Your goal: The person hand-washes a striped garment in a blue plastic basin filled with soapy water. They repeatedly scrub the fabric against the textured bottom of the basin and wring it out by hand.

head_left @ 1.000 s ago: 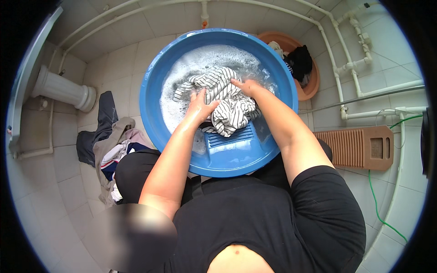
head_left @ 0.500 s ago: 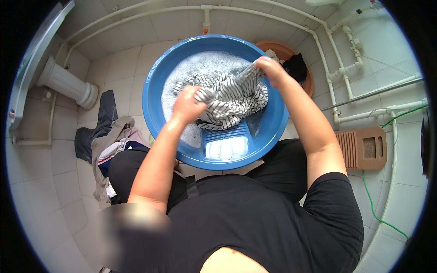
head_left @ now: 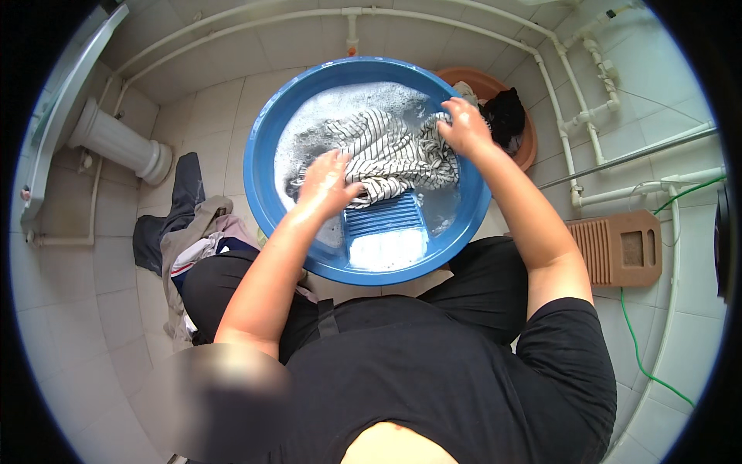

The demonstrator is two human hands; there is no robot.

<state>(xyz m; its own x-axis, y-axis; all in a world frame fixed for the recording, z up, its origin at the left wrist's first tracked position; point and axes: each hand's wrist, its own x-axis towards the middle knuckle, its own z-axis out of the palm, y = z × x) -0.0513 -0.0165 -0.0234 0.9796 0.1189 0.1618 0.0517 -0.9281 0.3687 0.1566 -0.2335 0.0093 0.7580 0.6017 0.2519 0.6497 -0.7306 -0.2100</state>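
A large blue basin (head_left: 267, 147) holds soapy water, a blue washboard (head_left: 384, 232) and a wet black-and-white striped garment (head_left: 386, 151). My left hand (head_left: 326, 182) grips the near left edge of the striped garment over the top of the washboard. At the far right of the basin, my right hand (head_left: 462, 127) clutches the other end of the same garment, so the cloth is stretched between both hands. Foam covers the water behind the cloth.
A brown basin (head_left: 525, 151) with dark clothes stands behind the blue one at the right. A heap of clothes (head_left: 189, 232) lies on the tiled floor at my left. A brown washboard (head_left: 618, 249) rests at the right, near white pipes (head_left: 576, 124) and a green hose (head_left: 638, 340).
The striped garment was bunched on the washboard under both hands. It has been pulled up and spread wide, my right hand moving to the far right rim and my left staying near the board.
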